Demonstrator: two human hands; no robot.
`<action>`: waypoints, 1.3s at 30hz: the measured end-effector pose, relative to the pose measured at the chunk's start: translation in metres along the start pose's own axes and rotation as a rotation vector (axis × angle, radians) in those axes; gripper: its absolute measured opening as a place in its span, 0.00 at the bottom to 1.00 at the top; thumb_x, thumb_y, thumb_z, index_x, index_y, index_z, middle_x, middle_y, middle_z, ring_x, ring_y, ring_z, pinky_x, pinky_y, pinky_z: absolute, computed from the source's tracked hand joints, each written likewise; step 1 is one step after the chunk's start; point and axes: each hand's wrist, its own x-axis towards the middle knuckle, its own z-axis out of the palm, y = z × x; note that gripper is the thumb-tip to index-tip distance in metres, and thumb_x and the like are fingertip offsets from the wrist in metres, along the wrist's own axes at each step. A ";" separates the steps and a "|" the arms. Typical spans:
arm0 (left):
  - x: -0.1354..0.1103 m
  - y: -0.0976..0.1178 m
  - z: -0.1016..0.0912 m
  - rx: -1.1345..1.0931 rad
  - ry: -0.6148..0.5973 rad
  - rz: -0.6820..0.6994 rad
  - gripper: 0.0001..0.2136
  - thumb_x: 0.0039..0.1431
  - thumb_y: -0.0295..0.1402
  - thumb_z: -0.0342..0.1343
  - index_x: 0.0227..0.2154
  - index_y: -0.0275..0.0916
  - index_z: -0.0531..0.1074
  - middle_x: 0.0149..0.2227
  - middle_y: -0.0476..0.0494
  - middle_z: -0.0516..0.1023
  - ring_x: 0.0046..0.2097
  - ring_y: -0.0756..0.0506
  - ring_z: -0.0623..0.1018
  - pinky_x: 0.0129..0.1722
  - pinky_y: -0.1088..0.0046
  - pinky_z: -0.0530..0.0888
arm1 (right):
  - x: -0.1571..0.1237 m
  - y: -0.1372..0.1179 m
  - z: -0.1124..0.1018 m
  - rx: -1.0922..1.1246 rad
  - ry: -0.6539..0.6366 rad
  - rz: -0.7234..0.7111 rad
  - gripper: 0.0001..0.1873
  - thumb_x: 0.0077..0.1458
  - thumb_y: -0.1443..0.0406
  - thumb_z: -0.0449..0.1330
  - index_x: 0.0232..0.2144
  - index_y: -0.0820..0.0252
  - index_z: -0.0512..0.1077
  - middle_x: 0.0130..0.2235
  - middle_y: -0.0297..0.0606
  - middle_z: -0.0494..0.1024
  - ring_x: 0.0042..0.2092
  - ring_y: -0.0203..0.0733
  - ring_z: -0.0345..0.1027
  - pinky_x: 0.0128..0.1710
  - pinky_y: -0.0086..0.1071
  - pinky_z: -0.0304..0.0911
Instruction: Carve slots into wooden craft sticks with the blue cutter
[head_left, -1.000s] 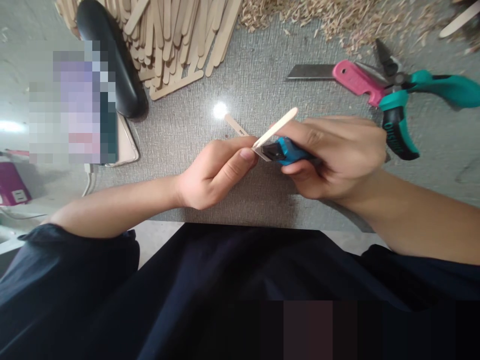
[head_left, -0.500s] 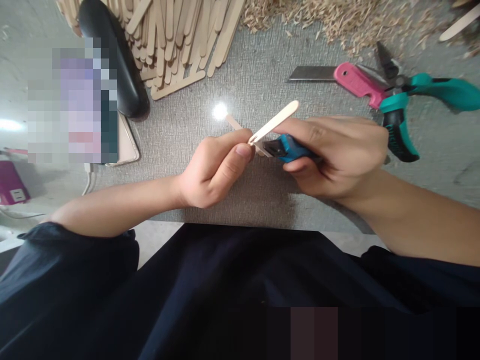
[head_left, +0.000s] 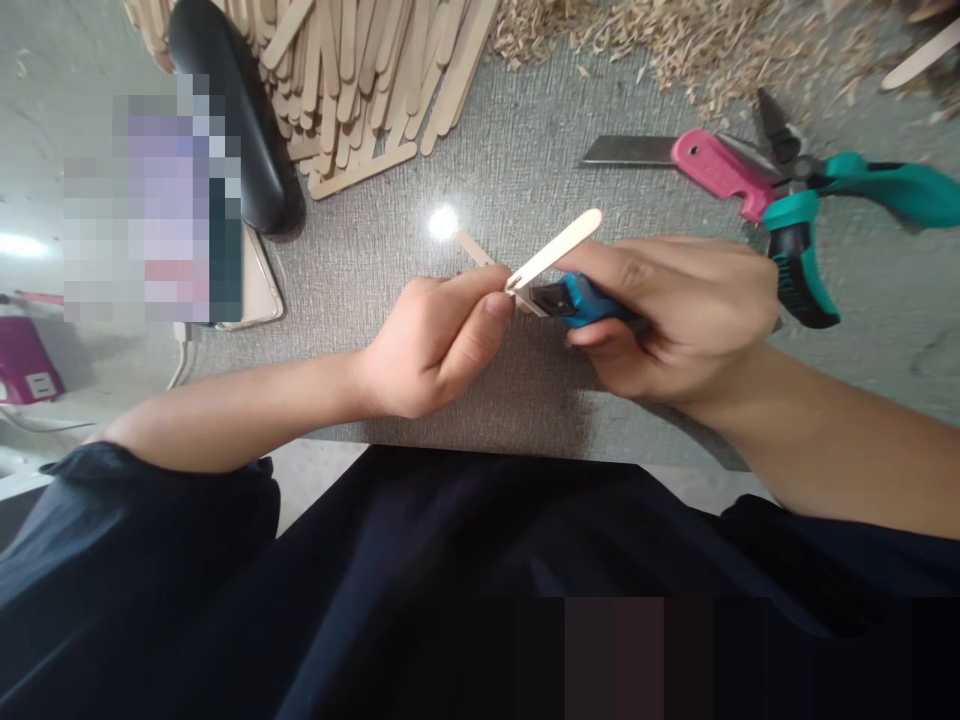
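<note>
Between thumb and fingers, my left hand (head_left: 435, 345) pinches a wooden craft stick (head_left: 559, 248) that slants up to the right, its rounded end free. My right hand (head_left: 682, 310) is wrapped round a blue utility knife (head_left: 589, 300). The knife's blade points left and meets the stick's lower end close to my left thumb. Whether the edge is cutting in cannot be made out. Part of another craft stick (head_left: 472, 247) shows on the table behind my left fingers.
A pile of craft sticks (head_left: 360, 90) and a black case (head_left: 232, 120) lie at the upper left, near a phone (head_left: 260, 280) with a cable. Wood shavings (head_left: 675, 45) cover the back. To the right are a pink-handled knife (head_left: 720, 170) and teal pliers (head_left: 795, 215).
The whole view has shifted slightly to the right. Both hands keep the same hold on the stick and the knife, with hardly any visible movement.
</note>
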 end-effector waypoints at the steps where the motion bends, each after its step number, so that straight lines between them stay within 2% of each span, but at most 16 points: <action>1: 0.000 0.000 0.000 0.019 0.000 -0.009 0.17 0.87 0.42 0.47 0.36 0.45 0.64 0.26 0.53 0.70 0.25 0.53 0.69 0.25 0.71 0.67 | 0.000 0.000 0.001 -0.008 0.006 -0.001 0.29 0.85 0.44 0.46 0.64 0.51 0.78 0.34 0.34 0.82 0.32 0.42 0.76 0.37 0.38 0.71; 6: -0.002 0.001 0.001 0.087 -0.022 -0.044 0.18 0.87 0.45 0.47 0.36 0.45 0.63 0.25 0.53 0.71 0.24 0.52 0.69 0.26 0.69 0.67 | 0.001 0.000 0.002 0.010 0.038 -0.054 0.28 0.85 0.45 0.50 0.60 0.55 0.80 0.32 0.33 0.78 0.31 0.40 0.70 0.34 0.37 0.65; 10: -0.003 0.000 0.002 0.103 -0.030 -0.021 0.18 0.88 0.44 0.45 0.37 0.45 0.64 0.25 0.53 0.70 0.23 0.53 0.68 0.25 0.71 0.67 | 0.001 -0.003 0.000 0.042 0.014 -0.043 0.27 0.86 0.45 0.48 0.65 0.51 0.78 0.34 0.32 0.81 0.32 0.39 0.73 0.35 0.36 0.68; 16: -0.001 -0.002 0.006 0.081 0.147 0.108 0.15 0.86 0.38 0.49 0.36 0.44 0.64 0.25 0.55 0.69 0.24 0.55 0.70 0.23 0.76 0.67 | 0.002 -0.003 -0.004 0.037 -0.031 0.012 0.30 0.86 0.43 0.46 0.65 0.52 0.78 0.36 0.35 0.83 0.34 0.40 0.76 0.36 0.36 0.70; 20: -0.002 0.000 0.006 0.130 0.123 0.037 0.17 0.87 0.41 0.46 0.36 0.45 0.63 0.25 0.54 0.69 0.24 0.54 0.69 0.25 0.74 0.67 | 0.003 0.000 -0.004 0.065 0.000 -0.016 0.28 0.85 0.44 0.50 0.66 0.52 0.78 0.37 0.34 0.83 0.35 0.39 0.76 0.36 0.35 0.69; 24: -0.003 -0.003 0.005 0.103 0.106 0.113 0.17 0.85 0.43 0.51 0.35 0.45 0.64 0.25 0.54 0.70 0.23 0.54 0.68 0.23 0.73 0.66 | 0.003 -0.001 -0.004 0.073 -0.018 -0.004 0.28 0.85 0.44 0.48 0.66 0.49 0.78 0.37 0.33 0.83 0.34 0.40 0.77 0.37 0.35 0.69; 29: -0.004 -0.005 0.006 0.082 0.064 0.009 0.20 0.86 0.49 0.47 0.35 0.45 0.63 0.26 0.52 0.74 0.24 0.52 0.71 0.25 0.70 0.69 | 0.003 -0.001 -0.002 0.047 0.022 -0.026 0.28 0.85 0.45 0.49 0.64 0.51 0.80 0.36 0.35 0.84 0.33 0.42 0.76 0.35 0.37 0.68; 33: -0.004 -0.008 0.009 0.020 0.135 -0.002 0.21 0.86 0.49 0.50 0.34 0.45 0.65 0.26 0.52 0.72 0.25 0.52 0.71 0.25 0.70 0.70 | 0.004 0.001 0.002 -0.053 0.056 -0.019 0.30 0.84 0.42 0.50 0.63 0.53 0.81 0.33 0.35 0.82 0.31 0.42 0.74 0.33 0.39 0.66; 36: -0.004 -0.010 0.011 -0.004 0.170 -0.044 0.24 0.85 0.54 0.49 0.33 0.45 0.65 0.25 0.52 0.72 0.25 0.51 0.71 0.25 0.69 0.70 | 0.003 0.002 0.006 -0.114 0.043 0.036 0.36 0.83 0.38 0.47 0.64 0.52 0.82 0.33 0.36 0.83 0.32 0.42 0.76 0.33 0.38 0.68; 39: -0.005 -0.011 0.012 -0.006 0.181 -0.084 0.27 0.84 0.59 0.48 0.32 0.45 0.64 0.25 0.51 0.71 0.25 0.50 0.70 0.24 0.67 0.69 | 0.003 0.005 0.011 -0.105 0.152 -0.028 0.33 0.82 0.40 0.54 0.62 0.56 0.83 0.33 0.37 0.84 0.30 0.41 0.74 0.32 0.38 0.66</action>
